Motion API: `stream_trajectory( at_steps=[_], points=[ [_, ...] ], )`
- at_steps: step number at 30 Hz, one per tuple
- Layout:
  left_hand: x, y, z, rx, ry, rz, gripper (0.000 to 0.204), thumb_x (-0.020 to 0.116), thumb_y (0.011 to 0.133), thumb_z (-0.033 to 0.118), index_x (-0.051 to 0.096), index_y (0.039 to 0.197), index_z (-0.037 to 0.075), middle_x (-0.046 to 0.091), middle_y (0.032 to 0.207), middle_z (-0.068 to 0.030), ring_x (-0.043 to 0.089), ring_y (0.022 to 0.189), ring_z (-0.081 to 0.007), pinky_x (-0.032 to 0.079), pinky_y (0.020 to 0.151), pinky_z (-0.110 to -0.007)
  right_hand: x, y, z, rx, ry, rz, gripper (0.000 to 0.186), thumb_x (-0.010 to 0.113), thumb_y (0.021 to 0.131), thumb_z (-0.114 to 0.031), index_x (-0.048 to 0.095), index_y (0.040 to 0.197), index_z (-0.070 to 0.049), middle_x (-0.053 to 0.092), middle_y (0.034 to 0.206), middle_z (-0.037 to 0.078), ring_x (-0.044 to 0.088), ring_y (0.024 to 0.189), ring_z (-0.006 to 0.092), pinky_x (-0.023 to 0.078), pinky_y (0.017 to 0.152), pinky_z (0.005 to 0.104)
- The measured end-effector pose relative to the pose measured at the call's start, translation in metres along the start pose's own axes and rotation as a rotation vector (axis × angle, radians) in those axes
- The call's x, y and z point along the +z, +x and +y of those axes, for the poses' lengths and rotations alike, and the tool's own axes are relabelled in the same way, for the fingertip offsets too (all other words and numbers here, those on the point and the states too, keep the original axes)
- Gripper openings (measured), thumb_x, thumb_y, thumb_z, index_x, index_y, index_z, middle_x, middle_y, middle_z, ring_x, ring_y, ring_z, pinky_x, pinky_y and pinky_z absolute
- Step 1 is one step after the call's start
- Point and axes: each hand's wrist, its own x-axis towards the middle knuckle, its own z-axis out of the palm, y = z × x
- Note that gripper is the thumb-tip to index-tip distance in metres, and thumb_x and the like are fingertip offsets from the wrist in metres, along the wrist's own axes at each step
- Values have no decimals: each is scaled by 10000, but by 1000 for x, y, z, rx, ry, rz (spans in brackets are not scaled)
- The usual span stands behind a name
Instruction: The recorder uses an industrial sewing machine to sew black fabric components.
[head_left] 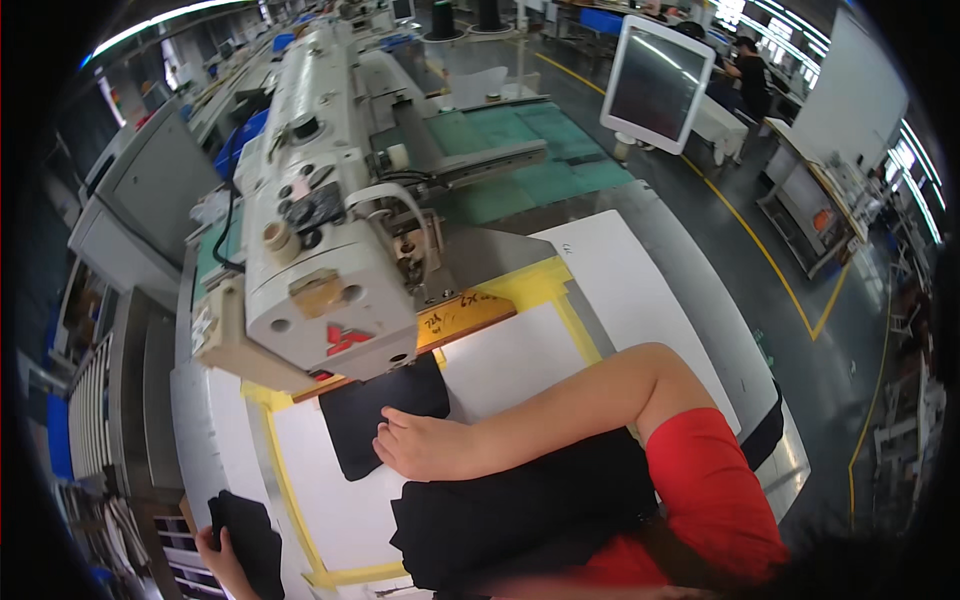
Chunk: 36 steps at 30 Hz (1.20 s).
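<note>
Under the head of a white industrial sewing machine [330, 310], a black fabric piece [375, 425] lies flat on the white work surface. My right hand [425, 447] rests at its right edge, fingers curled against the cloth. At the lower left, my left hand [222, 560] grips another black fabric piece [250, 535] by its side, partly cut off by the frame's edge. A pile of black fabric [520, 510] lies below my right forearm. Behind the flat piece runs a yellow-orange clamp bar [465, 318] with handwriting on it.
Yellow tape [285, 475] borders the white work surface. A screen on a stand [657, 85] is at the far right of the machine table, and a grey cabinet [160, 190] stands left. Farther back, another person [750, 75] sits near a table.
</note>
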Motion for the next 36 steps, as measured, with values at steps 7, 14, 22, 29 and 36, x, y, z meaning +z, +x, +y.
stream_trajectory(
  at_steps=[7, 14, 22, 29, 36],
  points=[
    [14, 43, 75, 373, 1, -132, 211, 731, 823, 126, 657, 977, 3, 645, 909, -131, 619, 848, -276, 491, 756, -371, 10, 1, -2, 105, -41, 77, 285, 570, 795, -130, 625, 996, 63, 583, 754, 96, 607, 700, 230, 462, 959, 458],
    [13, 23, 114, 655, 76, -107, 128, 740, 806, 115, 693, 903, 48, 637, 811, -124, 616, 757, -313, 500, 669, -401, 30, -16, 13, 178, -122, -10, 275, 574, 801, -144, 601, 1004, 39, 582, 757, 91, 625, 703, 235, 476, 887, 441],
    [78, 30, 146, 828, -777, -654, 176, 633, 862, 66, 550, 1009, 18, 587, 923, -79, 540, 856, -155, 443, 814, -301, -41, -12, 53, 701, 375, 83, 272, 604, 817, -111, 629, 1080, -47, 638, 958, 128, 638, 906, 303, 508, 788, 412],
    [176, 1, 203, 830, -264, -503, 215, 753, 788, 164, 669, 953, 54, 677, 844, -113, 657, 710, -261, 508, 639, -346, -150, -169, 88, 1400, -41, 111, 215, 613, 859, -216, 683, 1021, -93, 683, 945, 128, 640, 914, 336, 505, 782, 430],
    [162, -9, 216, 893, -321, -498, 173, 729, 800, 146, 664, 923, 43, 652, 838, -122, 648, 726, -321, 510, 657, -380, -281, -327, 27, 1365, -978, 337, 311, 595, 738, 10, 672, 1026, -79, 673, 994, 107, 628, 958, 325, 505, 840, 404]
  ],
)
